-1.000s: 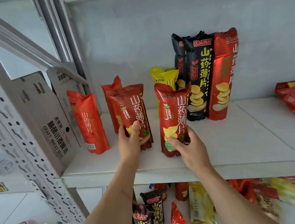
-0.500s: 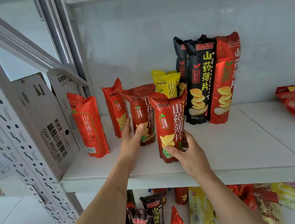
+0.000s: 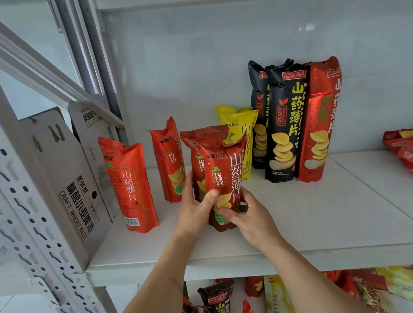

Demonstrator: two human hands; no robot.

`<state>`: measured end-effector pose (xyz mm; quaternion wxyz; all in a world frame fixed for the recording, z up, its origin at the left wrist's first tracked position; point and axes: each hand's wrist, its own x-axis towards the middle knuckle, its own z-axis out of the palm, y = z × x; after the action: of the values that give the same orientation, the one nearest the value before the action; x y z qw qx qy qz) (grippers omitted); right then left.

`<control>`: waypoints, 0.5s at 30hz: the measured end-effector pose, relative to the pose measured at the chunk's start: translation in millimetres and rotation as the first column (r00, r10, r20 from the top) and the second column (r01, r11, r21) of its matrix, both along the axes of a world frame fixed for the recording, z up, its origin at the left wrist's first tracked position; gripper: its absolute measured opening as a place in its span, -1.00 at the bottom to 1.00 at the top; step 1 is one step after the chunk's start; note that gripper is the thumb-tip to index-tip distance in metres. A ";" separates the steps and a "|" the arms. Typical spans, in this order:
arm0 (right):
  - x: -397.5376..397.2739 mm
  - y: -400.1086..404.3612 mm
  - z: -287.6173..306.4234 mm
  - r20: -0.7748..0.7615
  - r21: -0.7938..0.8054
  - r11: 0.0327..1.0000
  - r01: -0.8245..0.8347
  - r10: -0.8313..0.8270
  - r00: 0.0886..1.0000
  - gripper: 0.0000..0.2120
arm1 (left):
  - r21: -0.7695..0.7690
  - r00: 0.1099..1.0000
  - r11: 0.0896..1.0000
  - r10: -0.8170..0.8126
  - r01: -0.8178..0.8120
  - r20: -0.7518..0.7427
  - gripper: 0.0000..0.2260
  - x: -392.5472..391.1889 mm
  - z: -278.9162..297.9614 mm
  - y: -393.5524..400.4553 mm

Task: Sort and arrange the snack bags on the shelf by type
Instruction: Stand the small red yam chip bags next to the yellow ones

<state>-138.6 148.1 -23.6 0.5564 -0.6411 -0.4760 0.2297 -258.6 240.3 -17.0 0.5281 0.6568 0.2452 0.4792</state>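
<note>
Both hands are on the shelf. The left hand and right hand wrap the base of a dark red foil bag of yam crisps standing upright on the white shelf board, thumbs across its front. A second dark red bag sits just behind the left fingers, a yellow bag beyond the right, tall black bags farther right.

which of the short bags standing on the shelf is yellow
The short yellow foil bag, standing behind the dark red bag that the hands hold, left of the tall black bags; the other short bags are red or orange-red.
</note>
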 end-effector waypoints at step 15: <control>-4.9 59.9 3.4 0.050 -0.001 0.996 0.090 -0.090 0.995 -0.51 | -0.005 0.992 0.995 -0.099 0.099 -0.082 -0.33 14.6 0.1 57.7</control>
<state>-143.5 208.0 -20.2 0.5532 -0.6682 -0.4601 0.1890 -244.0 298.1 -16.9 0.5410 0.6870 0.2339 0.4250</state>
